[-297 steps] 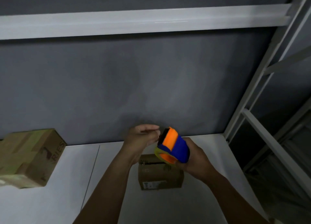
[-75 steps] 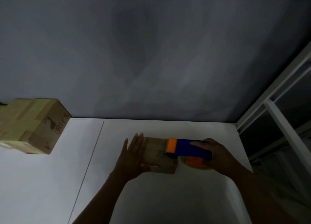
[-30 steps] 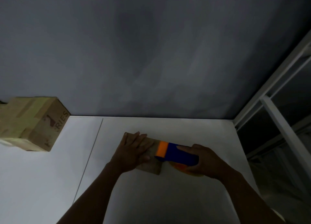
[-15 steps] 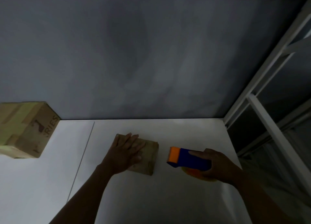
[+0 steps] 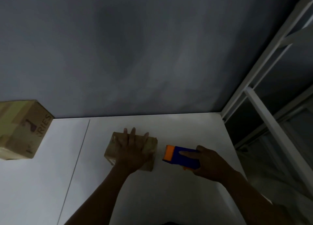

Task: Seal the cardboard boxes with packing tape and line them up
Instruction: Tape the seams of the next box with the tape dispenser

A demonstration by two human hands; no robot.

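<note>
Pressing down: the left hand lay flat, fingers spread, on top of the small cardboard box, near the middle of the table.
Writing: the larger cardboard box, well apart at the left edge, bore dark letters "RIES" on its side; anything before them could not be read. A pale label on the small box's near corner was too blurred to read.
Tape dispenser: blue with an orange end, gripped by the right hand, forefinger laid along its top; just right of the small box, not touching it.
Surface: white, with a thin seam running front to back.
Room: dim; grey wall behind, white metal frame at the right.
</note>
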